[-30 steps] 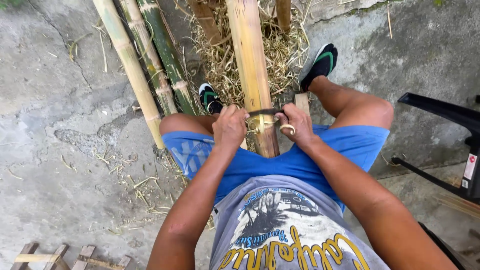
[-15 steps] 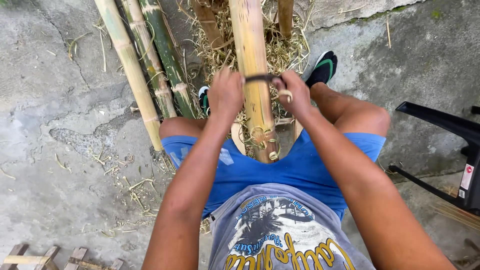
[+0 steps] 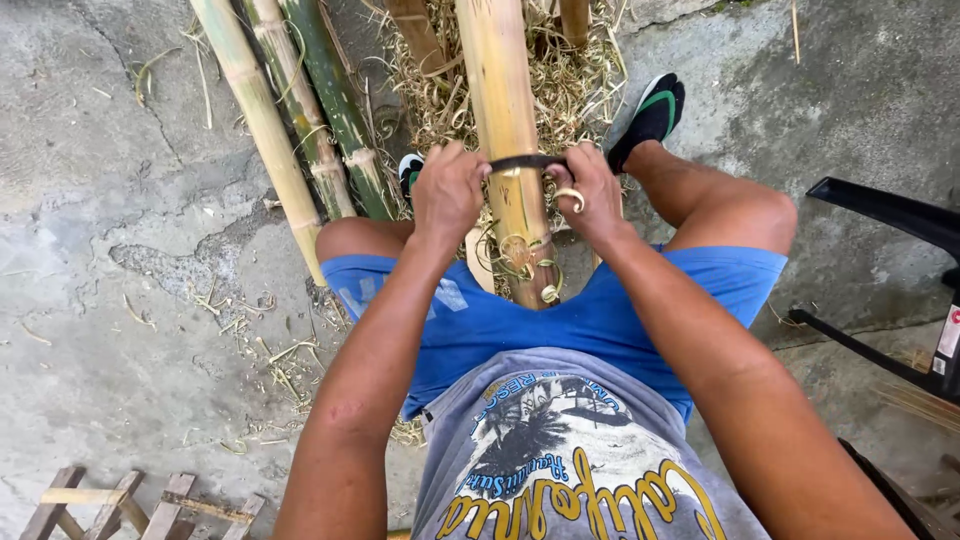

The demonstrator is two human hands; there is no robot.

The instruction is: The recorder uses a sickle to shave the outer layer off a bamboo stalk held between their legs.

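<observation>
seated, bamboo pole point(image 3: 505, 130) held lengthwise between the thighs, near end resting against blue shorts point(image 3: 500, 320). dark curved blade point(image 3: 525, 162) laid across the pole. left hand point(image 3: 447, 192) fisted on one end, right hand point(image 3: 590, 190) clenched on the other. pale shaving curled at the right fingers point(image 3: 573, 196). shavings point(image 3: 440, 100) heaped under the pole, spare poles point(image 3: 300, 130) lying to the left.

risks, judged: blade edge facing the lap, so a slip at a node likely sends it toward the thighs. round pole free to roll if knees loosen. curled slivers near bare fingers, cuts possible. loose shavings under sandals point(image 3: 655, 110), footing poor.
</observation>
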